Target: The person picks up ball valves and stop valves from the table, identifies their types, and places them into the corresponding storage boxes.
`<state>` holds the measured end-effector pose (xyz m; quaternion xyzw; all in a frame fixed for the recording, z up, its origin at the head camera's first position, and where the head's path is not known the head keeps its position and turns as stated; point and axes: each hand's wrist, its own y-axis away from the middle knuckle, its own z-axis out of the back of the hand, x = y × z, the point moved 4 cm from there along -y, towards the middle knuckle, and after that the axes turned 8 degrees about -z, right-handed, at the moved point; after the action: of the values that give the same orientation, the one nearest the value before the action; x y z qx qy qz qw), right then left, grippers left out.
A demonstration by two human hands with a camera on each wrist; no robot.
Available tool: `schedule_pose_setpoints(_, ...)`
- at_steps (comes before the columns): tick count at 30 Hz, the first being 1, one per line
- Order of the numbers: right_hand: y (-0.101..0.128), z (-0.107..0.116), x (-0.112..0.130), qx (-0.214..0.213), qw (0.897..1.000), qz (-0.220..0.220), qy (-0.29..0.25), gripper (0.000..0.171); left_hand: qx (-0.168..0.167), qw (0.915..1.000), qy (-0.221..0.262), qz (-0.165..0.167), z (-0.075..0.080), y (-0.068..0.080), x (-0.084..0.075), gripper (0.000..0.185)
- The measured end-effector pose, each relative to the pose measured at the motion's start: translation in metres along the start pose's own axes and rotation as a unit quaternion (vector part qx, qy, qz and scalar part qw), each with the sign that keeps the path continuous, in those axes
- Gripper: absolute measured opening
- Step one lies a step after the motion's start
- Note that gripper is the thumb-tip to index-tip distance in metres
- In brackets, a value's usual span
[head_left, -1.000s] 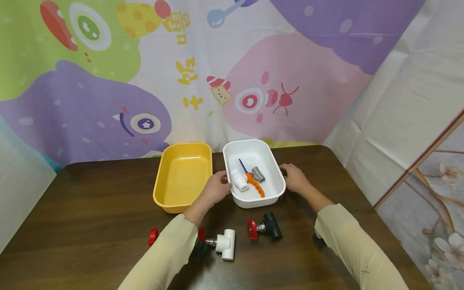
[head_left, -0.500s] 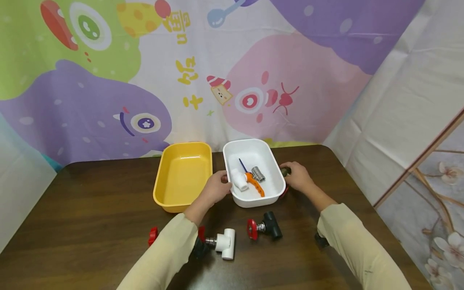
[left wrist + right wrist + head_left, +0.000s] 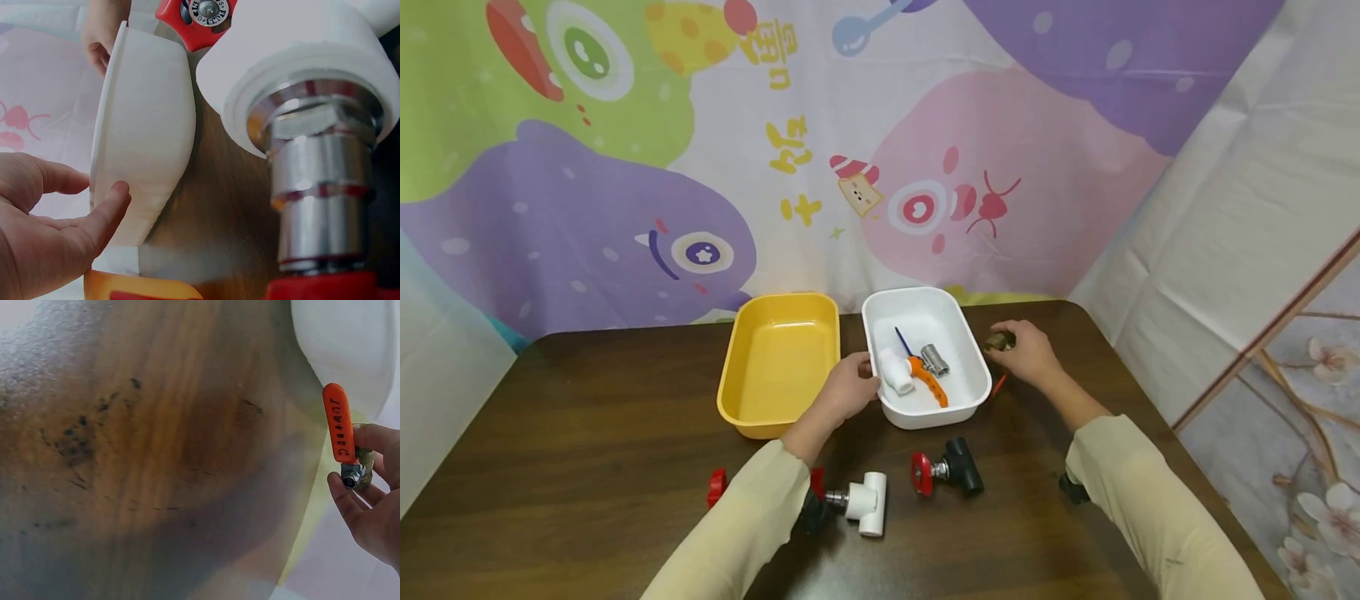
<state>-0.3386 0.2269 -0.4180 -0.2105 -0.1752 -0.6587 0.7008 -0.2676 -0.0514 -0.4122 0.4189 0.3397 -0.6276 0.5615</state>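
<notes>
Dark wood table [image 3: 587, 433]; my right hand [image 3: 1026, 354] pinches brass valve [image 3: 357, 472]: heavy, rigid, best gripped by body. Left hand [image 3: 846, 390] steadies white tub [image 3: 977, 367].

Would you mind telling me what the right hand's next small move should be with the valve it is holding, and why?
Probably carry it left over the white tub's rim and lower it in. The right hand pinches a brass valve with an orange lever just outside the white tub, lifted off the table. The tub already holds similar fittings, and the left hand steadies its near-left rim.
</notes>
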Motion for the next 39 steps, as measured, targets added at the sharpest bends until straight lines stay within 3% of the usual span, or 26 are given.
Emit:
schedule_pose_setpoints(23, -0.010, 0.029, 0.019, -0.021, 1.000, 0.003, -0.009, 0.046, 0.000, 0.9999, -0.016, -0.001, 0.002, 0.001, -0.001, 0.047)
schedule_pose_setpoints(39, -0.013, 0.026, 0.044, -0.023, 1.000, 0.021, -0.004, 0.044, 0.003, 0.9999, -0.012, 0.009, 0.002, 0.001, 0.000, 0.048)
